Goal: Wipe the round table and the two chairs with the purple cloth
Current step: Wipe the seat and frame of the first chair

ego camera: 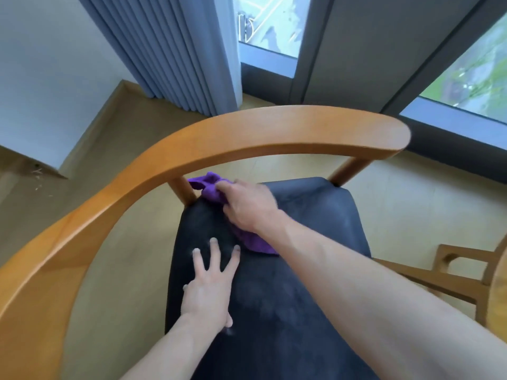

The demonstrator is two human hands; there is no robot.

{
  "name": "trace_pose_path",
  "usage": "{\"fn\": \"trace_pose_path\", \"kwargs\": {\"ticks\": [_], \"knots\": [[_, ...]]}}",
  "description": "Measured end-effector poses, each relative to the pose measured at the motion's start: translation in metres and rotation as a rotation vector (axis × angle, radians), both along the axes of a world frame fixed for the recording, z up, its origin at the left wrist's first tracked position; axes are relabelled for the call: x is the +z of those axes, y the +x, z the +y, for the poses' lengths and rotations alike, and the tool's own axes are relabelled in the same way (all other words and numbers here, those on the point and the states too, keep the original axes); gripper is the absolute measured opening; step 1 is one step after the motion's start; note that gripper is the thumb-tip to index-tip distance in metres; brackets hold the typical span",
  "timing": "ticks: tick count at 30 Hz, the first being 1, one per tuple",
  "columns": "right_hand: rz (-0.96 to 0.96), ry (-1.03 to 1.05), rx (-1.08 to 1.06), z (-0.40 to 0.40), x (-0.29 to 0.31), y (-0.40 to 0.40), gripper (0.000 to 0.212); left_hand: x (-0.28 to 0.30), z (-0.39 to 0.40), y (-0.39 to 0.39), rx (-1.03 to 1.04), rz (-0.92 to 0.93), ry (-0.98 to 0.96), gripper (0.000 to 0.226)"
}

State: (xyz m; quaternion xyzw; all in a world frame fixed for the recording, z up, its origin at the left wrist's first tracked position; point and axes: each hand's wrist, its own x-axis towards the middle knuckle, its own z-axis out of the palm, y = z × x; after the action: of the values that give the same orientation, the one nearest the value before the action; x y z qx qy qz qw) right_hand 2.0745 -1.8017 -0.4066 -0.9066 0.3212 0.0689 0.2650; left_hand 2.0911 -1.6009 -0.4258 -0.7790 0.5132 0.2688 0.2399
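Observation:
A wooden chair with a curved backrest rail [219, 141] and a dark blue-black padded seat [315, 242] fills the middle of the view. My right hand [247, 205] presses the purple cloth [208, 187] onto the far left corner of the seat, beside a rail post. Part of the cloth also shows under my wrist. My left hand [210, 286] lies flat on the seat nearer to me, fingers spread, holding nothing. At the right edge a sliver of the round table's wooden rim [498, 297] is visible.
The wooden frame of a second chair [452, 272] shows at the lower right, beside the table rim. Grey-blue curtains [175, 50] hang behind the chair, next to floor-level windows [269, 26]. A white wall corner [41, 78] stands at the left. The floor is light wood.

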Motion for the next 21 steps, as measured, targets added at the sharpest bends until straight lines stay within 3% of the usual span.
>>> {"fn": "trace_pose_path", "kwargs": {"ticks": [5, 9, 14, 18, 19, 21], "knots": [[0.203, -0.136, -0.503, -0.085, -0.001, -0.103, 0.016, -0.001, 0.000, -0.004, 0.002, -0.018, -0.020, 0.174], [0.231, -0.123, -0.617, -0.077, -0.009, -0.090, 0.017, 0.000, -0.002, -0.008, -0.009, -0.021, -0.017, 0.169], [0.040, -0.059, -0.307, 0.016, -0.007, -0.024, 0.035, 0.004, -0.005, -0.006, -0.034, -0.042, -0.013, 0.163], [-0.034, 0.062, 0.044, 0.056, 0.001, -0.042, 0.041, 0.008, -0.005, -0.003, -0.037, -0.049, -0.010, 0.147], [-0.030, 0.048, 0.044, 0.052, 0.002, -0.055, 0.043, 0.010, -0.005, -0.002, -0.042, -0.048, -0.013, 0.150], [-0.016, 0.008, -0.161, 0.033, 0.001, -0.085, 0.044, 0.010, -0.004, -0.002, -0.052, -0.047, -0.025, 0.157]]}}
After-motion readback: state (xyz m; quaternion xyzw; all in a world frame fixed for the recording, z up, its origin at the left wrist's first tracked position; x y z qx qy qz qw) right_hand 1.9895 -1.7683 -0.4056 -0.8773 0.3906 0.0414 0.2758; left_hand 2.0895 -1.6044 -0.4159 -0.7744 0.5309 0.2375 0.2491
